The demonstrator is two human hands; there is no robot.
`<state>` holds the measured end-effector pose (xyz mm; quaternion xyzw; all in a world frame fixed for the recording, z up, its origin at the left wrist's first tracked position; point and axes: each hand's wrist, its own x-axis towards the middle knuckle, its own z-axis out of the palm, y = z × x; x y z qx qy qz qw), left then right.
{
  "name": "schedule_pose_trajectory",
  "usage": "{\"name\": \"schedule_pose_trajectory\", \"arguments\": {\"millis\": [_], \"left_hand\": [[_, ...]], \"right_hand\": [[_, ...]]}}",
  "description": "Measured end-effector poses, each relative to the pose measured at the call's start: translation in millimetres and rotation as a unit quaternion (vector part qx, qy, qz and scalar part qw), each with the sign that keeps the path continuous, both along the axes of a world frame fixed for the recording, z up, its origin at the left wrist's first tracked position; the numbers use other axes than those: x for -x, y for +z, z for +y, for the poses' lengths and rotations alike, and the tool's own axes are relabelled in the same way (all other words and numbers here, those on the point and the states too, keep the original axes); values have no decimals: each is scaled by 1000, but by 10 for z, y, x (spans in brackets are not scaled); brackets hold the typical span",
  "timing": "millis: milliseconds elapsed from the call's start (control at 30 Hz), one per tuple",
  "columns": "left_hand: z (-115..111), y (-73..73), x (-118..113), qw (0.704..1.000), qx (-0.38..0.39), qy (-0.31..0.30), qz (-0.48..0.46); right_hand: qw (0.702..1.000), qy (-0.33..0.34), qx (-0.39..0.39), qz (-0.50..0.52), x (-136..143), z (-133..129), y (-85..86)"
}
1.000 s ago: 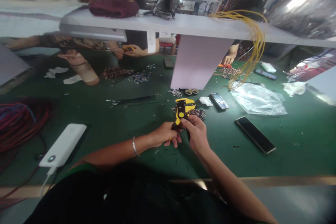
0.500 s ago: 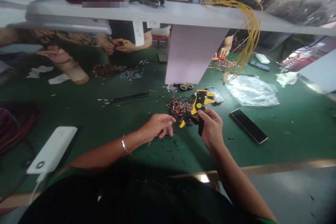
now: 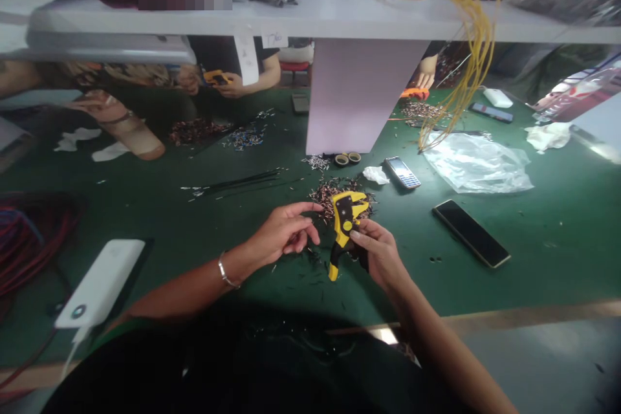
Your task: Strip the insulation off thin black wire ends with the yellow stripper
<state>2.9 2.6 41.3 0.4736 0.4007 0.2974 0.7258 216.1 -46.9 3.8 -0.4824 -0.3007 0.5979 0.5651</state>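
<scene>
A yellow-and-black wire stripper is in my right hand, its jaws tilted up and to the right. Behind the tool spreads a pile of short copper-coloured wire pieces, partly hidden by it. My left hand hovers at the pile's left edge, index finger stretched out and thumb apart from it; I see nothing held there. Small dark scraps are scattered on the table below both hands.
On the green table lie black wires, a smartphone, a keypad phone, crumpled tissue, tape rolls and a white power bank. Yellow wires hang from the shelf. Co-workers' hands show beyond.
My right hand has drawn the wire stripper down and left, uncovering the tissue and keypad phone. The left hand's finger and thumb, close together before, have parted. The view has shifted slightly.
</scene>
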Motion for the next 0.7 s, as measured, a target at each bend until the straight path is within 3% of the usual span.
{"name": "schedule_pose_trajectory", "arguments": {"millis": [400,700], "left_hand": [[-52,-6,-45,1000,10,17,-3],[-112,-36,-64,996,-71,41,22]], "right_hand": [[994,104,-14,-7,201,65,148],[990,127,-42,-42,280,152,153]]}}
